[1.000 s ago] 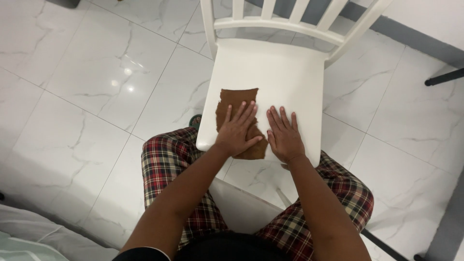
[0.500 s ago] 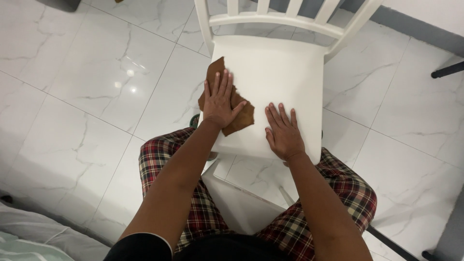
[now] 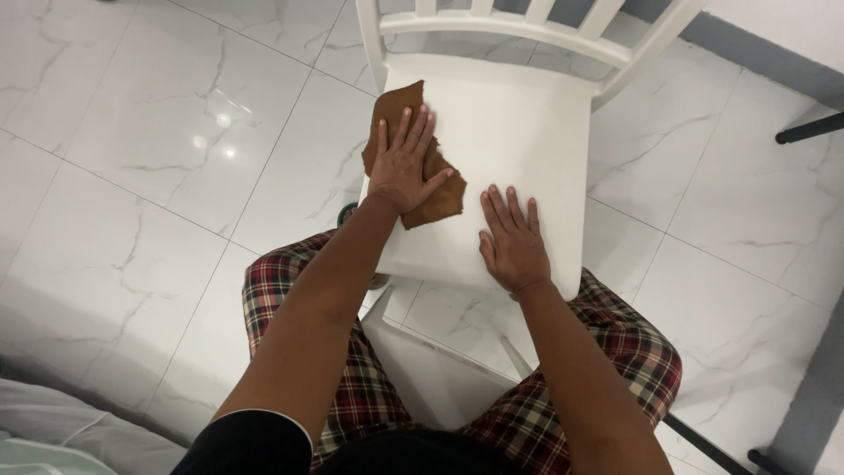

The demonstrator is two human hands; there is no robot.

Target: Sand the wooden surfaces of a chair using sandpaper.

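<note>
A brown cloth lies crumpled on the left part of a white chair seat. My left hand presses flat on the cloth, fingers spread, near the seat's left edge. My right hand rests flat on the bare seat near its front edge, to the right of the cloth and not touching it. It holds nothing.
The chair's slatted back rises at the far side. My knees in red plaid trousers sit under the seat's front edge. White marble floor tiles surround the chair. A dark metal leg shows at the right edge.
My left hand has slid the brown cloth from the seat's front middle to its left edge and farther back. The cloth has bunched and turned. My right hand has stayed put.
</note>
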